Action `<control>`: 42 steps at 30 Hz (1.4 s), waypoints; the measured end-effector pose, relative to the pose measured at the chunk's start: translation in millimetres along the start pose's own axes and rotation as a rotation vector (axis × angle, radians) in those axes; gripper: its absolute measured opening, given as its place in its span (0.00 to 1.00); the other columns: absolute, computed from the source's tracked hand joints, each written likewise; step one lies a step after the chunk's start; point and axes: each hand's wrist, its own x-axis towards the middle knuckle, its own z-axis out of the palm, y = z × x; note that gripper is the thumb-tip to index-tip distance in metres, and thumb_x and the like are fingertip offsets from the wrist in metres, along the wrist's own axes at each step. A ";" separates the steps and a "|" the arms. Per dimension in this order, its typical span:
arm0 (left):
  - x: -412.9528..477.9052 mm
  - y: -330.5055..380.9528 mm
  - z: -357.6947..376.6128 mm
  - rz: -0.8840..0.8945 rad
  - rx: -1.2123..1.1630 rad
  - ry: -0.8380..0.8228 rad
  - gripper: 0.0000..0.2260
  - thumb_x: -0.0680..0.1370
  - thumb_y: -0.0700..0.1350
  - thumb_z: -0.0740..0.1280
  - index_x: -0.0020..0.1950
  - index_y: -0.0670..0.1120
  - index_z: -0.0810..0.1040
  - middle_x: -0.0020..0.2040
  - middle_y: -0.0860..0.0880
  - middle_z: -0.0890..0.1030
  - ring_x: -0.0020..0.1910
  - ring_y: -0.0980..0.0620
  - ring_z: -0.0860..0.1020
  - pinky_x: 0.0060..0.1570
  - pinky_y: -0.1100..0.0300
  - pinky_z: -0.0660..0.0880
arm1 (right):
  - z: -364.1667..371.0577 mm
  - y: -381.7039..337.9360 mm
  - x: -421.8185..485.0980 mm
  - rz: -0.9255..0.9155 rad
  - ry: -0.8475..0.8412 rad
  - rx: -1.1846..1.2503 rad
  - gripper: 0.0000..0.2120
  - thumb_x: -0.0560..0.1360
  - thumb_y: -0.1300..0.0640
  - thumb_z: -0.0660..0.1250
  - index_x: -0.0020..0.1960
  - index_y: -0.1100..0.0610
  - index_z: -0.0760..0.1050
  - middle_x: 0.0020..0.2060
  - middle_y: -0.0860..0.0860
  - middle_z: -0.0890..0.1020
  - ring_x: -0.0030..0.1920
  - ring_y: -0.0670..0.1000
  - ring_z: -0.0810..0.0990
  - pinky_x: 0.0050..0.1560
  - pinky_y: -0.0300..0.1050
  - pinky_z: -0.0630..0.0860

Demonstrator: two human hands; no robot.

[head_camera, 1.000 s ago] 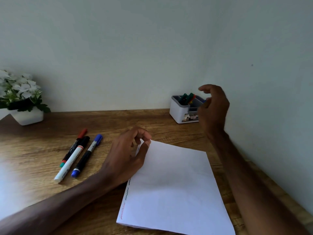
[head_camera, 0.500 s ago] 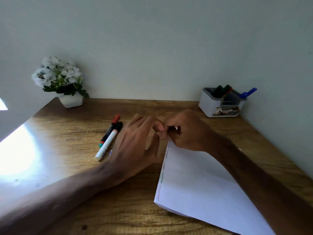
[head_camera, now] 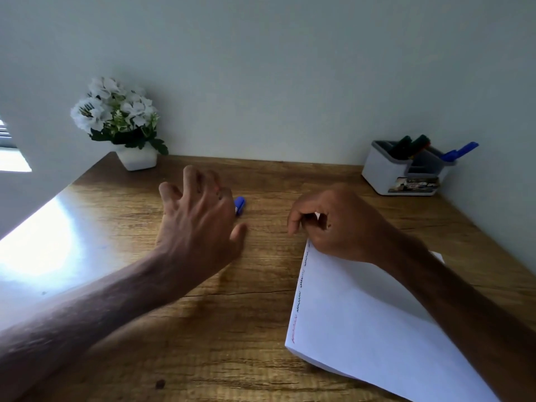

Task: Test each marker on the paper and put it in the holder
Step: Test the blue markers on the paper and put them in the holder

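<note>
A white paper pad (head_camera: 362, 314) lies at the right on the wooden table (head_camera: 232, 329), with red, black and blue squiggles along its left edge. My right hand (head_camera: 336, 227) rests on the pad's top left corner, its fingers curled round a bit of white paper. My left hand (head_camera: 200, 221) hovers with spread fingers over the loose markers and hides them, apart from one blue marker cap (head_camera: 240, 204) beside the fingers. The white holder (head_camera: 385, 175) stands at the back right with dark markers (head_camera: 412, 146) and a blue marker (head_camera: 461, 152) in it.
A white pot of white flowers (head_camera: 136, 161) stands at the table's back left corner. Walls close off the back and right sides. Bright glare lies on the table's left part, near its left edge.
My right hand came back from the holder to the pad's top corner. My left hand left the pad and moved left over the loose markers, covering them. The view swung left.
</note>
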 end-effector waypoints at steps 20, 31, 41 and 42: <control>-11.5 27.5 -8.9 0.058 -0.602 0.374 0.12 0.77 0.56 0.71 0.43 0.49 0.78 0.54 0.51 0.78 0.55 0.48 0.73 0.48 0.45 0.73 | 10.8 -24.5 1.3 0.380 0.187 0.658 0.10 0.80 0.55 0.70 0.54 0.61 0.85 0.43 0.55 0.89 0.46 0.53 0.89 0.48 0.55 0.86; -16.3 29.6 -12.0 0.146 -0.732 0.403 0.16 0.79 0.52 0.69 0.62 0.44 0.78 0.61 0.48 0.78 0.58 0.50 0.74 0.52 0.48 0.74 | -9.9 -15.4 4.4 0.431 0.500 1.118 0.16 0.84 0.52 0.62 0.62 0.63 0.79 0.34 0.50 0.77 0.35 0.48 0.78 0.38 0.46 0.82; -12.0 28.8 -6.1 0.156 -0.843 0.334 0.22 0.81 0.49 0.68 0.72 0.42 0.71 0.65 0.51 0.76 0.59 0.56 0.73 0.58 0.64 0.69 | -8.3 -11.7 -2.2 0.252 0.173 0.332 0.08 0.79 0.56 0.72 0.57 0.55 0.85 0.36 0.51 0.86 0.35 0.49 0.84 0.40 0.44 0.79; -11.9 28.9 -5.4 0.163 -0.851 0.315 0.22 0.81 0.49 0.67 0.72 0.41 0.70 0.66 0.51 0.76 0.59 0.56 0.74 0.58 0.65 0.69 | -6.8 -11.6 -3.3 0.249 0.124 0.284 0.08 0.79 0.54 0.72 0.56 0.54 0.86 0.33 0.50 0.84 0.32 0.45 0.79 0.35 0.40 0.74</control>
